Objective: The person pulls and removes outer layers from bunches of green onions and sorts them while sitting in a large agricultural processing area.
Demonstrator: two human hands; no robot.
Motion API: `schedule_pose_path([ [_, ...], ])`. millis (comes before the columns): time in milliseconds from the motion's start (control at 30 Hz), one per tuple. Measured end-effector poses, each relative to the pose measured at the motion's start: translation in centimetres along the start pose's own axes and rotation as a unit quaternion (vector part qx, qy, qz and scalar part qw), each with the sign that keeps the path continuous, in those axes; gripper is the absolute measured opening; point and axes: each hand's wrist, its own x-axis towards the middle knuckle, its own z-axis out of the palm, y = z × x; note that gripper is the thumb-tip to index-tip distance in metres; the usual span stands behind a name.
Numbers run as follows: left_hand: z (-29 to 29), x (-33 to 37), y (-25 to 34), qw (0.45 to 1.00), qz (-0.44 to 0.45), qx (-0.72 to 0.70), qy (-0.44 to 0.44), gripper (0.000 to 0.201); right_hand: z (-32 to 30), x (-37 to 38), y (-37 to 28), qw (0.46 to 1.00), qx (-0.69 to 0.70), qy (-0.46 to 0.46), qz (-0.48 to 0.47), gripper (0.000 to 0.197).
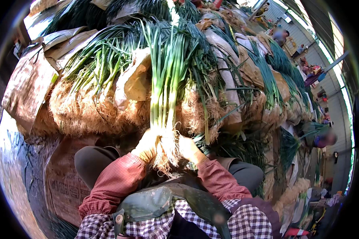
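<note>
In front of me a bunch of green onions (163,99) stands upright, its white stalks low and its long green leaves spreading away over the pile. Pale, stringy roots (166,153) hang down between my hands. My left hand (146,145) is closed round the root end from the left side. On the other side my right hand (190,148) grips the roots, its fingertips partly hidden by them. Both hands look pale in the strong light, and red sleeve covers reach to the wrists.
More green onions (95,59) lie heaped behind, roots toward me, with brown paper-like sheets (133,75) among them. A large sack sheet (30,89) covers the pile's left end. My knees (93,163) flank my arms. Other people (281,36) are at the far right.
</note>
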Motion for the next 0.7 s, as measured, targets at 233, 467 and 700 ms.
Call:
schedule_pose_path([
  [233,-0.2,0.7,0.1,0.991,-0.035,0.113,-0.058,0.021,-4.3,2.4,-0.4,0.961,-0.256,0.032,-0.105,0.03],
  [467,4.6,-4.5,-0.1,0.918,0.075,0.374,-0.11,0.033,-4.4,2.7,-14.2,0.953,0.296,0.005,-0.063,0.033],
  [700,1.8,-1.4,-0.9,0.99,-0.035,0.122,-0.063,0.025,-3.4,5.0,-11.3,0.813,0.58,0.011,-0.048,0.023],
])
